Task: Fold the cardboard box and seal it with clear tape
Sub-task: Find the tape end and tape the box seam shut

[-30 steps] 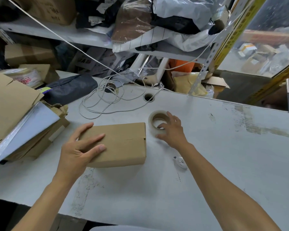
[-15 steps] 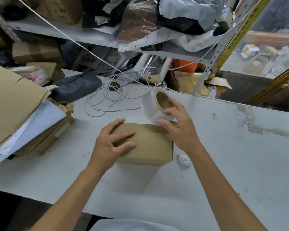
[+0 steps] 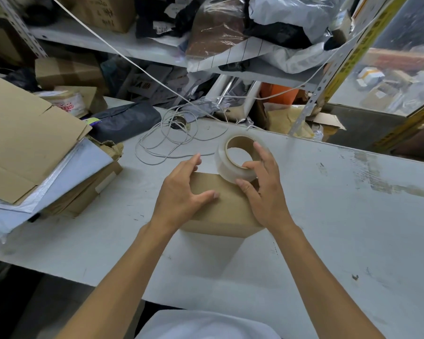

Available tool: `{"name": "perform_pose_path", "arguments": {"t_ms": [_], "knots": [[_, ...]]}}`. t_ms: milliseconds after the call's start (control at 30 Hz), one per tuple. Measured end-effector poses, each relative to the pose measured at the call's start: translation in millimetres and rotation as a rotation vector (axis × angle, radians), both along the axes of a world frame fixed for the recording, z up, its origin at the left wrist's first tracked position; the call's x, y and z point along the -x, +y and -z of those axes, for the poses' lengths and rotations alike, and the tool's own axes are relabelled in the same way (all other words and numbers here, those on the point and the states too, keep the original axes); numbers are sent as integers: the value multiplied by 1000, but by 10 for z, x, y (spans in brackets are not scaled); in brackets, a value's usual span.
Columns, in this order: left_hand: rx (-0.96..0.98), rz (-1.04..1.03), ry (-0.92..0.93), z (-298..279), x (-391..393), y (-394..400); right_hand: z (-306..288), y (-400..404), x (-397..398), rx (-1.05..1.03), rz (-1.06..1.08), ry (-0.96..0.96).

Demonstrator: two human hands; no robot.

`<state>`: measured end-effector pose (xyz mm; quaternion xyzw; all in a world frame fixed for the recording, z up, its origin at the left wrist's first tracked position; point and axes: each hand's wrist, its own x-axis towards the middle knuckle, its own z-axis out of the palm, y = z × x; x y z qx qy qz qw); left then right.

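A closed brown cardboard box (image 3: 222,211) lies on the white table (image 3: 340,216), in the middle of the view. My left hand (image 3: 181,194) rests on its top at the left, fingers spread and fairly straight. My right hand (image 3: 262,189) grips a roll of clear tape (image 3: 233,165) with a brown cardboard core, thumb under the roll and fingers through and over the core. The roll is tilted and sits at the far right corner of the box, touching or just above it.
A stack of flattened cardboard and padded mailers (image 3: 34,152) covers the table's left side. A loose white cable (image 3: 171,143) coils behind the box. A cluttered shelf (image 3: 157,50) rises at the back. Bare table surface lies to the right.
My right hand picked the tape roll up off the table and brought it over the box's far right corner. The box and my left hand slid nearer the centre.
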<state>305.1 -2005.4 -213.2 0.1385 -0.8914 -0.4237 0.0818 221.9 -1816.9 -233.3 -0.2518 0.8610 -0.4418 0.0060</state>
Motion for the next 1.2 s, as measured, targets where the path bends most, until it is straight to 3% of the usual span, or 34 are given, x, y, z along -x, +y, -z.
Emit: {"name": "perform_pose_path", "arguments": {"t_ms": [300, 567, 967, 1200], "knots": [[73, 14, 64, -8, 217, 45, -57, -8, 15, -65, -26, 6], [49, -140, 228, 21, 186, 78, -262, -104, 5, -253, -20, 129], [2, -162, 260, 106, 149, 81, -47, -154, -94, -132, 45, 72], [133, -67, 192, 131, 172, 67, -59, -150, -104, -63, 52, 75]]}}
